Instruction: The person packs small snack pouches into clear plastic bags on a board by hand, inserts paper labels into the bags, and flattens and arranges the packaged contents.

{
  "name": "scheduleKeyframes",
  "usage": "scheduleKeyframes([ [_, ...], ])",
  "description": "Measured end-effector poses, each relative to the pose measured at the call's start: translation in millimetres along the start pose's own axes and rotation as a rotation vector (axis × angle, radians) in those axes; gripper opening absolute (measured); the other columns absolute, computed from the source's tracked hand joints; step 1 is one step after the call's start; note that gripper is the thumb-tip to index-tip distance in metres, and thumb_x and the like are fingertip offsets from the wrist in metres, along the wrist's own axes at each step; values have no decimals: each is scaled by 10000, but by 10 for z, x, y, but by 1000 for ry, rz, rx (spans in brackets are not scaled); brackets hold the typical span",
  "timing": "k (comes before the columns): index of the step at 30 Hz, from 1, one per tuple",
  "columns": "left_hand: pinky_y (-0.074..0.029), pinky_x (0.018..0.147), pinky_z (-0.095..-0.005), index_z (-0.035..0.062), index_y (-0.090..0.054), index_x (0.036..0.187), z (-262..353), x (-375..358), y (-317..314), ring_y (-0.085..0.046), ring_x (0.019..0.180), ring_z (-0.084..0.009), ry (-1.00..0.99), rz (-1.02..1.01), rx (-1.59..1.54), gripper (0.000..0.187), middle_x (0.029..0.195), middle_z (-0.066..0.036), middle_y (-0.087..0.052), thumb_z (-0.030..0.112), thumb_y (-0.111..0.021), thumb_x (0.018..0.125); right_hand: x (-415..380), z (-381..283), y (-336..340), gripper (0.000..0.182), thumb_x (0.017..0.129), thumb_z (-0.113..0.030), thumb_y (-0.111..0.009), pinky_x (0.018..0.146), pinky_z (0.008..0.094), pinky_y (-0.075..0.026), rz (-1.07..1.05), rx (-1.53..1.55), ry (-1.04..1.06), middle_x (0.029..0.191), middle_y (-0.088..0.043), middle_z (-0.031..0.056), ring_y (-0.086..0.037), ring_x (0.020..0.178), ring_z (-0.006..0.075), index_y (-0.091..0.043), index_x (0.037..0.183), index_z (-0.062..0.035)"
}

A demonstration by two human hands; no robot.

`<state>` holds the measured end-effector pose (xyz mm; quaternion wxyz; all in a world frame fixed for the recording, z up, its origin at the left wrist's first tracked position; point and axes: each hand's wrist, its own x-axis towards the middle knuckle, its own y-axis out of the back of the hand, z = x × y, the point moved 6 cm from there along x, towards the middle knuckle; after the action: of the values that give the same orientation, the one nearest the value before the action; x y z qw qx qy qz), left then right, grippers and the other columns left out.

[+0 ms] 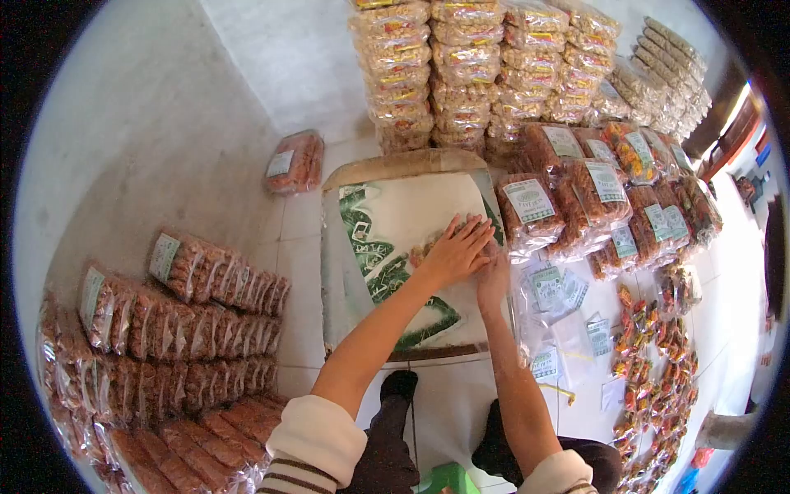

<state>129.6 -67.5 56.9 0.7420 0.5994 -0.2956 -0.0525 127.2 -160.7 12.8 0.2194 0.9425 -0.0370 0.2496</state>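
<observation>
My left hand (457,247) lies palm down with fingers stretched out over a small clear packet with brownish-orange contents (421,249), mostly covered by the hand. Close against it on the right is my right hand (493,276); its fingers are partly hidden, so their grip does not show. Both hands are over a low table with a worn pale top (420,198) and a raised rim. Green printed patterns with white lettering (362,235) run down the left part of this top and along its front.
Bagged snacks stand in tall stacks (465,66) at the back. Labelled brown packs (592,193) are piled to the right, above loose labels and clear bags (555,296). Strips of small colourful packets (654,370) lie farther right. More brown packs (177,321) are stacked at left.
</observation>
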Motion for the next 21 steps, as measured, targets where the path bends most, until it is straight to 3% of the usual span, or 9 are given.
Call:
scheduleKeyframes([
  [3, -109, 1052, -455, 88, -285, 1322, 4, 17, 27, -205, 1298, -221, 10, -9, -5, 546, 1371, -63, -298, 375, -396, 871, -218, -79, 79, 353, 872, -116, -409, 818, 419, -368, 119, -176, -107, 1054, -502, 218, -482, 925, 343, -416, 1186, 45],
  [5, -109, 1053, -452, 91, -299, 1317, 32, -1, 63, -216, 1294, -216, 17, -10, -2, 543, 1368, -56, -305, 373, -407, 865, -346, -171, -44, 406, 842, -83, -445, 854, 409, -354, -75, -97, 16, 1124, -480, 194, -448, 975, 351, -373, 1227, 26],
  [8, -119, 1051, -452, 93, -344, 1295, 31, -23, 94, -240, 1280, -226, -34, 3, -3, 521, 1357, -40, -324, 366, -420, 858, -393, -199, -157, 354, 835, -126, -461, 949, 430, -262, -116, -225, -62, 1199, -433, 198, -391, 1066, 343, -438, 1156, 22],
  [10, -108, 1052, -465, 128, -350, 1299, 40, -35, 28, -215, 1291, -221, -60, -76, 58, 506, 1364, -25, -316, 376, -405, 861, -357, -231, -207, 361, 821, -116, -470, 953, 432, -253, -127, -286, -54, 1198, -439, 192, -389, 1063, 352, -440, 1153, 24],
  [12, -108, 1050, -469, 100, -374, 1278, 5, -26, 44, -231, 1282, -231, -69, -51, 31, 495, 1362, -27, -317, 366, -408, 861, -295, -240, -186, 369, 807, -105, -478, 957, 434, -245, -130, -350, -39, 1197, -445, 186, -387, 1061, 360, -442, 1150, 26],
  [14, -108, 1047, -474, 72, -397, 1257, -31, -13, 45, -247, 1273, -242, -80, -25, 2, 486, 1361, -30, -319, 355, -411, 862, -234, -249, -121, 506, 786, -66, -504, 948, 444, -239, -145, -163, 23, 1262, -395, 135, -355, 1084, 345, -353, 1268, -36],
  [16, -99, 1045, -482, 61, -409, 1246, -72, 2, 95, -249, 1273, -239, -30, 34, -133, 476, 1361, -32, -318, 346, -403, 866, -243, -203, -96, 524, 784, -84, -513, 952, 440, -233, -53, -188, 34, 1274, -383, 136, -351, 1094, 340, -341, 1277, -41],
  [18, -103, 1042, -481, 58, -408, 1247, -64, 5, 110, -248, 1274, -239, -40, 25, -59, 475, 1363, -37, -316, 345, -399, 868, -250, -193, -55, 542, 782, -101, -522, 956, 435, -227, 37, -215, 33, 1287, -371, 136, -347, 1104, 336, -329, 1285, -45],
  [21, -107, 1039, -481, 50, -391, 1258, -37, -8, 113, -238, 1279, -240, -42, -6, 12, 477, 1368, -45, -308, 336, -391, 876, -199, -157, -263, 566, 781, -117, -523, 951, 435, -236, -170, -423, 36, 1294, -365, 144, -364, 1100, 329, -305, 1297, -38],
])
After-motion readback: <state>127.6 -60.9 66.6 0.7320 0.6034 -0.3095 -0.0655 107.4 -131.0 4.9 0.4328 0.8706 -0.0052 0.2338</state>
